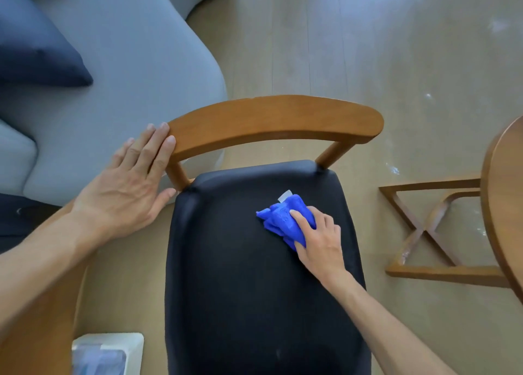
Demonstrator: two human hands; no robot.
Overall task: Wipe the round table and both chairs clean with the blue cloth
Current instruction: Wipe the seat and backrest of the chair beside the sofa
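The blue cloth (284, 219) lies bunched on the chair's black seat (254, 275), right of centre toward the backrest, its long axis slanting from upper left to lower right, a small white tag at its far end; the right hand (318, 240) grips it, fingers curled over the folds; the seat is smooth, padded, round-cornered, its near edge cut off; the left hand (133, 185) rests flat, fingers straight, against the left end of the curved wooden backrest (271, 122); at right, the round table (503, 204) shows only an edge above its crossed base; a grey sofa (119, 63) lies beyond
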